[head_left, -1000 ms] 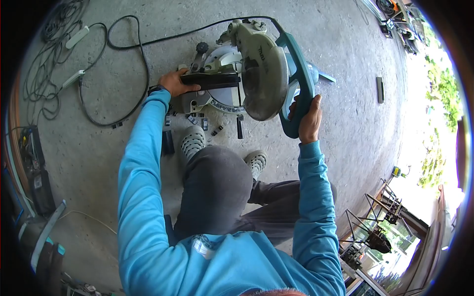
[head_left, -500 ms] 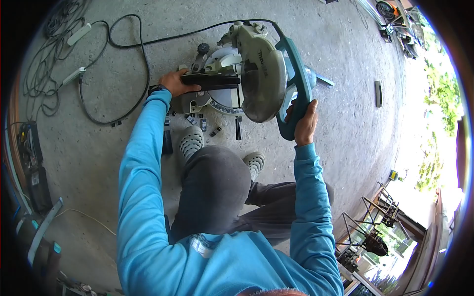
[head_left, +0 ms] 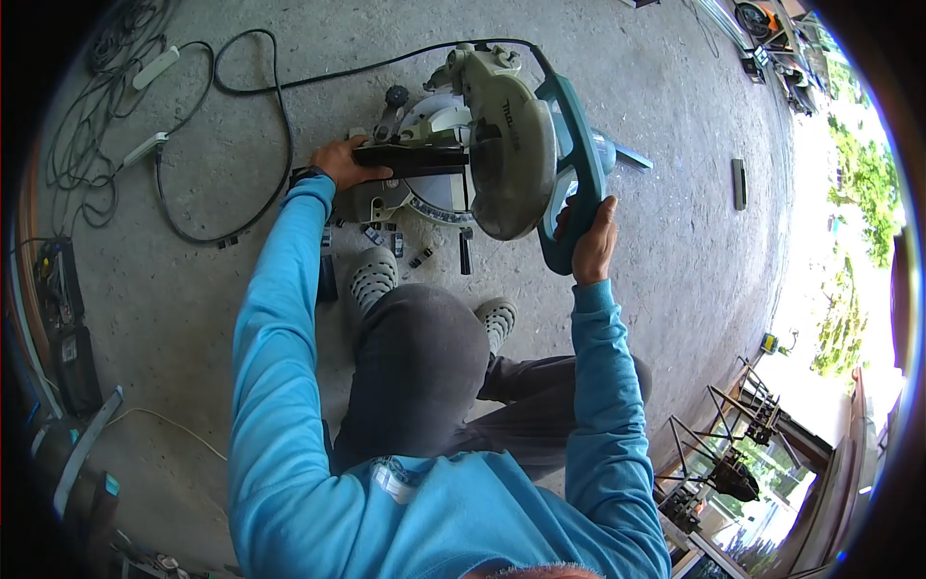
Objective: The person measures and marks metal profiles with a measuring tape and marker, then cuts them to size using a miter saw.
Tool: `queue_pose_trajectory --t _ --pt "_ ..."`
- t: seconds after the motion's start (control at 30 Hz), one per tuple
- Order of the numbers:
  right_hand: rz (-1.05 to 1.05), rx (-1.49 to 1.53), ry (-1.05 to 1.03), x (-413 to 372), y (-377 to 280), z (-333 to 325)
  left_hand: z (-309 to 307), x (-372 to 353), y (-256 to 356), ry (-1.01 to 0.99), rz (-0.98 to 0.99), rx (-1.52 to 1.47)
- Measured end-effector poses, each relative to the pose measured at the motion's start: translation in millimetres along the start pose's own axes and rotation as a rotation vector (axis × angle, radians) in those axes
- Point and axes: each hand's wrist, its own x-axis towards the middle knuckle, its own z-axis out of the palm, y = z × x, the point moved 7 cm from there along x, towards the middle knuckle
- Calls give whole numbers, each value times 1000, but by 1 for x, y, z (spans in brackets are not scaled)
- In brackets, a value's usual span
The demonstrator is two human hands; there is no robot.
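A miter saw (head_left: 513,145) with a pale blade guard and a teal handle (head_left: 582,145) stands on the concrete floor beyond my feet. My left hand (head_left: 340,164) grips the left end of a dark profile bar (head_left: 424,159), which lies across the saw base with its right end at the guard. My right hand (head_left: 594,241) is wrapped round the lower part of the teal handle; some of its fingers are hidden behind it. The guard hides the blade.
Short dark offcuts (head_left: 374,234) lie near my left shoe (head_left: 373,277). A black cable (head_left: 289,145) loops left of the saw. One dark piece (head_left: 740,184) rests at the right. Metal frames (head_left: 719,444) stand at lower right.
The saw's handle and guard have shifted very slightly left, together with my right hand. My left hand and the bar look unmoved.
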Motion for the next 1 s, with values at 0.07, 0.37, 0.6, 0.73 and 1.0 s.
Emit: queue_pose_trajectory --t 0.07,0.37,0.6,0.73,1.0 --pt "2 5 2 0 1 0 1 1 -1 -13 4 -9" --pt "-4 -6 4 0 1 0 1 1 -1 -21 5 -20" --pt "0 -4 4 -1 1 1 1 0 -1 -10 -2 -5" --pt "9 20 7 0 4 0 1 2 -2 -16 -8 -9" --pt "-18 -11 2 0 2 1 4 3 -3 -87 -7 10"
